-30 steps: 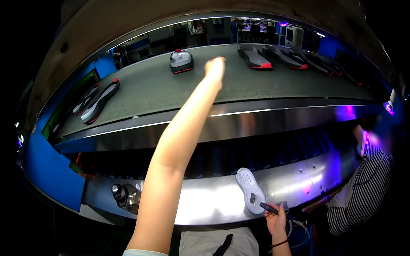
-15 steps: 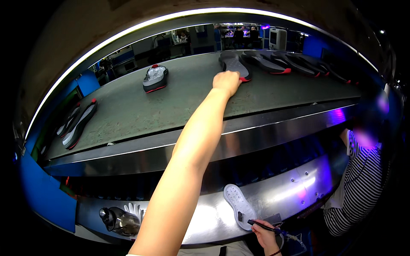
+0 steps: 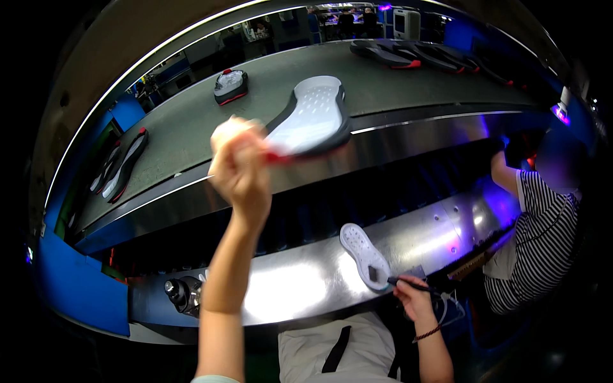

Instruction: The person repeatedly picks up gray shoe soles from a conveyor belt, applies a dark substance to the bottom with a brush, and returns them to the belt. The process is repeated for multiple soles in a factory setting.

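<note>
Raised above the near edge of the belt, my left hand [image 3: 241, 167] is closed on the red end of a shoe sole [image 3: 314, 115]. That sole has a dark rim and a light grey inner side with small dots, and hangs tilted in the air. My right hand [image 3: 415, 299] grips a black pen-like tool [image 3: 403, 282] with a thin cord trailing from it. The tool's tip is close to the end of a white sole [image 3: 363, 254] lying on the metal bench. A dark patch sits on that white sole.
Several dark soles [image 3: 428, 56] lie at the far right of the conveyor belt [image 3: 185, 137]. One more sole [image 3: 230, 86] lies mid-belt, and two soles [image 3: 126, 165] at the left. A dark bottle [image 3: 184, 295] stands on the bench [image 3: 281, 287]. At right sits a person in stripes [image 3: 535, 249].
My left hand has lifted a sole off the belt and brought it left and nearer. My right hand still holds the tool beside the white sole. The whole view has shifted.
</note>
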A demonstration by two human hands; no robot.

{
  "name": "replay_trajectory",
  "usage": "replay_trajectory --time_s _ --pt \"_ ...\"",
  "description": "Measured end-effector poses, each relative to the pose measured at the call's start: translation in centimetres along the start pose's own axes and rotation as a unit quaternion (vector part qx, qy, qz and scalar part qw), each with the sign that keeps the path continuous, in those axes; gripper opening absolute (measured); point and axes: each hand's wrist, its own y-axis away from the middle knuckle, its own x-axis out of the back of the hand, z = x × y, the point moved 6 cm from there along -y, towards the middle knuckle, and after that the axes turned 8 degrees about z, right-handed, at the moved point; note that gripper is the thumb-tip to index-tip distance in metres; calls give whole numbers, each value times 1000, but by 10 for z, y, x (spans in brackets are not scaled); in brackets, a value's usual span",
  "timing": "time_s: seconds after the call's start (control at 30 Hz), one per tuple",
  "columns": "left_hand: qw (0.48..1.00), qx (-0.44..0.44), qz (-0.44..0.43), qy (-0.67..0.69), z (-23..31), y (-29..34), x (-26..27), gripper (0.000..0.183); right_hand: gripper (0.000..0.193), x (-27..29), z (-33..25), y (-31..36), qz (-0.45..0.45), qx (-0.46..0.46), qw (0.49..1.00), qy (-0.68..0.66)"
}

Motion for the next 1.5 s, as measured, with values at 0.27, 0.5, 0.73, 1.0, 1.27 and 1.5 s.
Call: replay_trajectory --time_s 0.27,0.5,0.73,1.0,1.27,1.5 --pt "723 642 -52 250 -42 107 47 48 20 -3 -32 -9 18 100 995 1" --pt "608 683 -65 400 4 260 171 69 17 13 -42 0 62 109 992 -2" --pt "685 608 -5 401 63 288 154 93 19 -1 -44 10 17 102 995 12" --pt "560 740 0 372 42 291 130 93 20 -67 -24 40 -154 56 985 55" --pt "590 709 34 385 58 294 85 95 16 -137 0 42 -255 68 944 199" --pt "590 759 74 265 56 306 89 81 16 -184 -16 68 -293 335 796 410"
